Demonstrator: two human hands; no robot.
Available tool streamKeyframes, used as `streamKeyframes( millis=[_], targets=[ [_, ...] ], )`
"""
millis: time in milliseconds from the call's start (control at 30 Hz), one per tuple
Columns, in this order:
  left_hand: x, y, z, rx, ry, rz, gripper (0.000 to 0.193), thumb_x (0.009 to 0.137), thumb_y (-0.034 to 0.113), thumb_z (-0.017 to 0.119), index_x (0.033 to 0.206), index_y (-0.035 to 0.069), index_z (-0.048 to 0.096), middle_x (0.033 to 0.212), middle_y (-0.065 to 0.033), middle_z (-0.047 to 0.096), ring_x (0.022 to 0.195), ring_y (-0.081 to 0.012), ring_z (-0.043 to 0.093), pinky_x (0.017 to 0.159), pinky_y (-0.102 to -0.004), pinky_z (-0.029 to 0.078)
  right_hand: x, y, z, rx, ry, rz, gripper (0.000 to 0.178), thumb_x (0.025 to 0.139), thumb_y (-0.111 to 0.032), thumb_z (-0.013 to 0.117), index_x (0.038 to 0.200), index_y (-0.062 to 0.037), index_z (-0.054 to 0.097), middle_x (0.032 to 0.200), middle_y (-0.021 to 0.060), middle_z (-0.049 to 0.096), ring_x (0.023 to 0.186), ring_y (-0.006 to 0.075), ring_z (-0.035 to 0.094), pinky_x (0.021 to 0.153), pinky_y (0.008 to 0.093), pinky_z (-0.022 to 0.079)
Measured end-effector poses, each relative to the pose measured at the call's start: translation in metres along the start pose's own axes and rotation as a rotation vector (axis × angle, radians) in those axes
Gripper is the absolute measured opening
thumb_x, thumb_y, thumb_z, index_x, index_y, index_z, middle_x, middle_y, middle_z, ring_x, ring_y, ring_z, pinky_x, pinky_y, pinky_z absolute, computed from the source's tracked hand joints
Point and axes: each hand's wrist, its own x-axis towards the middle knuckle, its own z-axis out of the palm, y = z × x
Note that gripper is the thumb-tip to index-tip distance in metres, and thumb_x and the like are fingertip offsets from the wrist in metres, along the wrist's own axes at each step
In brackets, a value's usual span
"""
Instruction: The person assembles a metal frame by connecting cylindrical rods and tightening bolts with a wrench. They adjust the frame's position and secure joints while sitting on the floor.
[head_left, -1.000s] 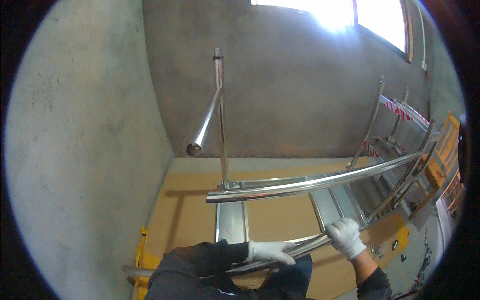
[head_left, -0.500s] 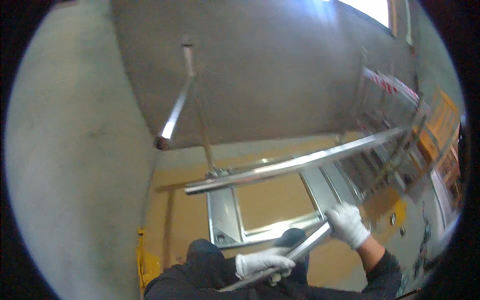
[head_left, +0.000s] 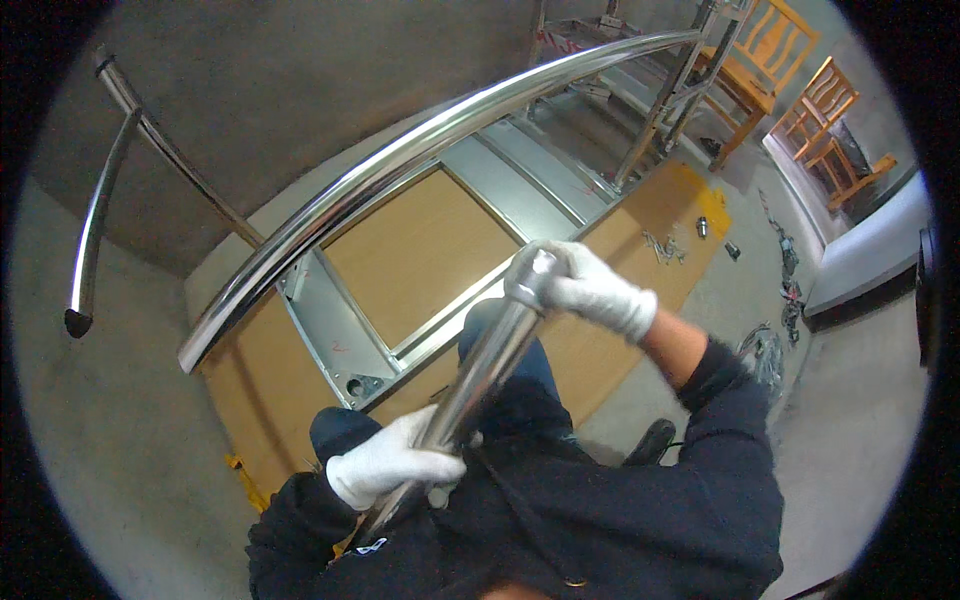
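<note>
One shiny metal pipe (head_left: 487, 360) slants across the person's lap, its lower end pointing to 7 o'clock and its upper end to 1 o'clock. At 7 to 8 o'clock from the pipe's middle, the white-gloved left hand (head_left: 395, 460) is clamped around the lower part, thumb across the front. At 2 o'clock, the right hand (head_left: 580, 283), also gloved, is clamped around the upper end. Behind the pipe's lower end is a dark jacket (head_left: 600, 510); whether the metal touches it, I cannot tell. Toward 12 o'clock, a flat metal frame (head_left: 455, 312) lies on a brown sheet (head_left: 420, 250) on the floor. A long curved rail (head_left: 430, 140) sweeps over it from 9 to 1 o'clock, where its far end meets a metal stand (head_left: 665, 110). A thinner post (head_left: 185, 160) with a side bar (head_left: 93, 230) leans out at 10 o'clock. Small screws (head_left: 665, 248) are scattered at 2 o'clock on the sheet. Farther out between 1 and 2 o'clock stands a wooden chair (head_left: 755, 75), and a white panel (head_left: 870, 250) lies toward 3 o'clock.
</note>
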Motion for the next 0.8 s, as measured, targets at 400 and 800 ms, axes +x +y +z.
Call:
streamKeyframes(
  millis=[400, 800],
  targets=[
    [0.108, 0.034, 0.008, 0.111, 0.053, 0.189, 0.036, 0.083, 0.02, 0.065, 0.111, 0.003, 0.05, 0.085, -0.0065, 0.058, 0.064, -0.0134, 0.058, 0.058, -0.0266, 0.049, -0.009, 0.066, 0.066, 0.988, 0.443, -0.196, 0.042, 0.096, -0.037, 0.05, 0.119, -0.0028, 0.05, 0.089, 0.0093, 0.059, 0.084, 0.024, 0.064, 0.075, 0.0374, 0.055],
    [0.121, 0.027, 0.016, 0.316, 0.122, 0.157, 0.034, 0.08, 0.022, 0.069, 0.105, 0.004, 0.057, 0.079, -0.0023, 0.057, 0.061, -0.0095, 0.058, 0.054, -0.0242, 0.048, -0.015, 0.045, 0.04, 0.796, 0.345, 0.021, 0.015, 0.086, -0.013, 0.053, 0.095, -0.0017, 0.051, 0.073, 0.0063, 0.053, 0.066, 0.017, 0.055, 0.077, 0.0382, 0.055]
  ],
)
